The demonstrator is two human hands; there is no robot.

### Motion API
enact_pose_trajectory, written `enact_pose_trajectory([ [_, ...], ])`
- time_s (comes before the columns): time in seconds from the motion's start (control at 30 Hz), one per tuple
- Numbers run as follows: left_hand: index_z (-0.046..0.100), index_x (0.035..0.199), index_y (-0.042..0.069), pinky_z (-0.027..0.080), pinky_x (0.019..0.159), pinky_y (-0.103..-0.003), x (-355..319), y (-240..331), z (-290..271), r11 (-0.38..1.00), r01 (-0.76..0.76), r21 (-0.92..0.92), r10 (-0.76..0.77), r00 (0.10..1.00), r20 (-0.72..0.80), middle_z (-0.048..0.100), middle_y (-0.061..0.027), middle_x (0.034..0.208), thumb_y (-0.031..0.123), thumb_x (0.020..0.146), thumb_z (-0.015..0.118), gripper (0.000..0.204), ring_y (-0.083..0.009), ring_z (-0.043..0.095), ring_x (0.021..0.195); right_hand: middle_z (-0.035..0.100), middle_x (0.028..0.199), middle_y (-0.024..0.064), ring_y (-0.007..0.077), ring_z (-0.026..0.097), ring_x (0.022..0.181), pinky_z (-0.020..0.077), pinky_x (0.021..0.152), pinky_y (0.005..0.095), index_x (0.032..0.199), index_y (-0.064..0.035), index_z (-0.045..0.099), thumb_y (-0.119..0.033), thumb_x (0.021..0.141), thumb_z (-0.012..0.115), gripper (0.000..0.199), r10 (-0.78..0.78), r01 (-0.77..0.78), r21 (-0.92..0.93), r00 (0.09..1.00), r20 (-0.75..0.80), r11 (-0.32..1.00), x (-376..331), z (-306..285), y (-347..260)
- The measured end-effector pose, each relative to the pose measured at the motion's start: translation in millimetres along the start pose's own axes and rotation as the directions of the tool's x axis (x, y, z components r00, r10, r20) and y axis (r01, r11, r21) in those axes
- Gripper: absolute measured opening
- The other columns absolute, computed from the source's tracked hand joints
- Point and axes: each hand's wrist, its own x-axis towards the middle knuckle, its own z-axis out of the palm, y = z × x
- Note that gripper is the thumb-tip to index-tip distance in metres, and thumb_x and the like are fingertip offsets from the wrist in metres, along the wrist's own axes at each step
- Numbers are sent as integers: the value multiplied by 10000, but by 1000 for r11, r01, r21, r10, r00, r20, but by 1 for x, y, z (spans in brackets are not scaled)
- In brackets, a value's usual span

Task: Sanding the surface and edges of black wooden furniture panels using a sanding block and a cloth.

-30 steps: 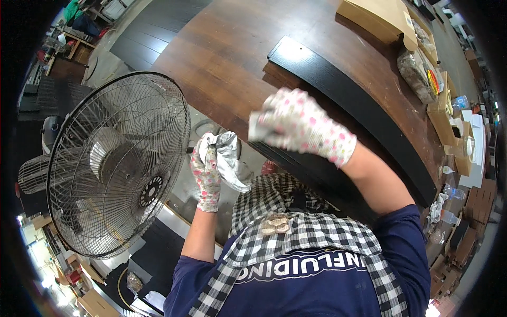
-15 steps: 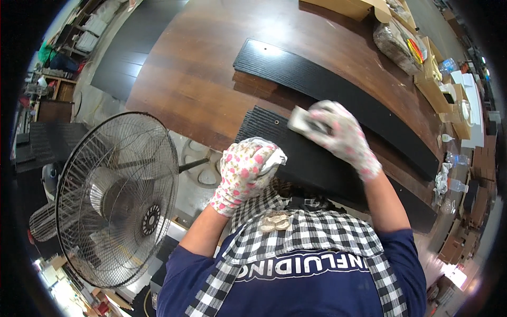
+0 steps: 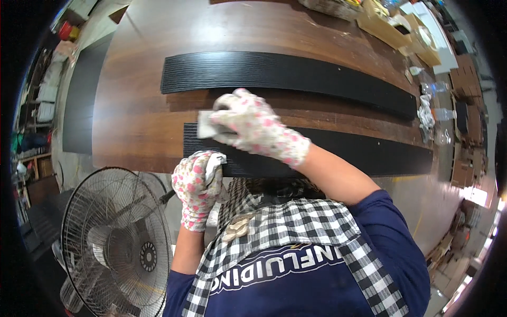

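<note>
My right hand, in a white glove with pink flowers, is closed on a pale flat block, whose exact kind I cannot make out. It is over the left end of the nearer black grooved board. My left hand, in a matching glove, is closed around a crumpled white cloth at that board's near left corner. Its fingertips are partly hidden. Beyond both hands a second black board lies lengthwise, roughly parallel to the first.
Both boards rest on a brown wooden table. A large wire-caged fan stands close to my left arm. Plastic bottles and a cardboard box line the table's right side. A dark panel lies past the left edge.
My right hand has swept left along the nearer board with the block. My left hand still grips the cloth at the board's end. The whole view has turned and shifted.
</note>
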Motion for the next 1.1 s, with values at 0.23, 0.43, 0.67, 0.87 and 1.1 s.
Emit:
enact_pose_trajectory([
  [0.23, 653, 952, 56, 500, 754, -389, 6, 7, -14, 996, 93, 10, -94, 992, 87, 673, -107, 904, 105, 763, 687, 198, -300, 642, 821, 650, 1051, 101, 279, 611, 984, 502, 875, 373, 968, -41, 685, -191, 706, 789, 319, 485, -486, 5, 874, 21, 874, -192, -152, 83],
  [0.43, 662, 866, 17, 501, 690, -352, 35, 34, -27, 963, 198, -185, -159, 966, 206, 665, -130, 777, 92, 787, 652, 110, -275, 658, 722, 659, 1033, 123, 289, 611, 978, 492, 852, 382, 970, -50, 693, -243, 757, 756, 294, 230, -228, 30, 967, -108, 973, -114, -100, 43],
  [0.67, 661, 832, -14, 511, 660, -367, 39, 52, -16, 936, 220, -274, -125, 937, 327, 663, -161, 768, 87, 726, 722, 159, -308, 660, 708, 661, 1053, 113, 285, 605, 1010, 484, 874, 377, 982, -53, 695, -265, 730, 775, 339, 416, -415, -49, 909, 24, 909, -186, -146, 80],
  [0.87, 673, 857, -3, 529, 672, -360, 55, 97, 21, 943, 3, -333, 143, 899, 415, 682, -141, 791, 119, 778, 694, 147, -282, 675, 728, 668, 965, 105, 265, 643, 926, 511, 840, 363, 991, -58, 688, -285, 742, 767, 346, 457, -463, -34, 883, -106, 886, -252, -190, 114],
  [1.1, 674, 848, 29, 506, 674, -369, 65, 171, 76, 953, -123, -278, 254, 823, 508, 667, -120, 771, 184, 797, 717, 169, -281, 648, 715, 650, 1054, 83, 285, 577, 1029, 455, 914, 389, 987, -79, 699, -259, 725, 759, 324, 310, -311, 29, 950, 31, 950, -232, -167, 120],
])
